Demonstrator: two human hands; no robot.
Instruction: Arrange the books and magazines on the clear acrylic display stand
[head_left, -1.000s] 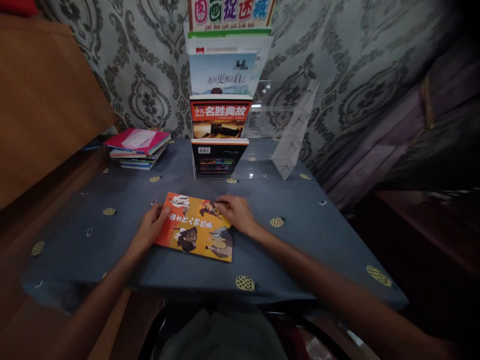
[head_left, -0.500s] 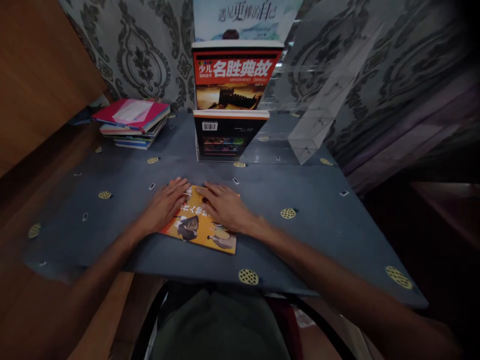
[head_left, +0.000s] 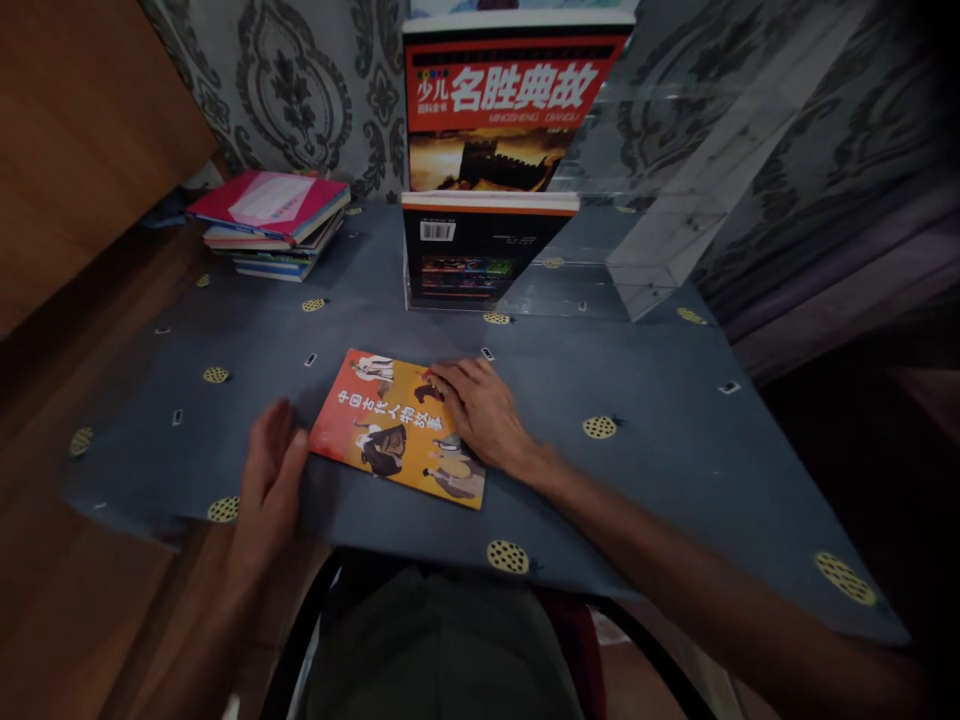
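Note:
A thin orange and red book [head_left: 397, 425] with Chinese lettering and drawn figures lies flat and slightly turned near the table's front edge. My right hand [head_left: 484, 410] rests on its right side, fingers stretched over the upper right corner. Off the book's left edge, my left hand [head_left: 274, 475] is raised with nothing in it, slightly blurred, its thumb apart from the fingers.
A clear acrylic rack [head_left: 660, 240] stands at the back, holding a red-covered book [head_left: 502, 110] above a black one [head_left: 480, 250]. Several stacked books [head_left: 270, 215] lie at the back left. The table [head_left: 660, 480] wears a blue pineapple-print cloth.
My left hand has come off the book and moved left and nearer to me, uncovering the red part of the cover. My right hand stays on the right side. The view has shifted slightly.

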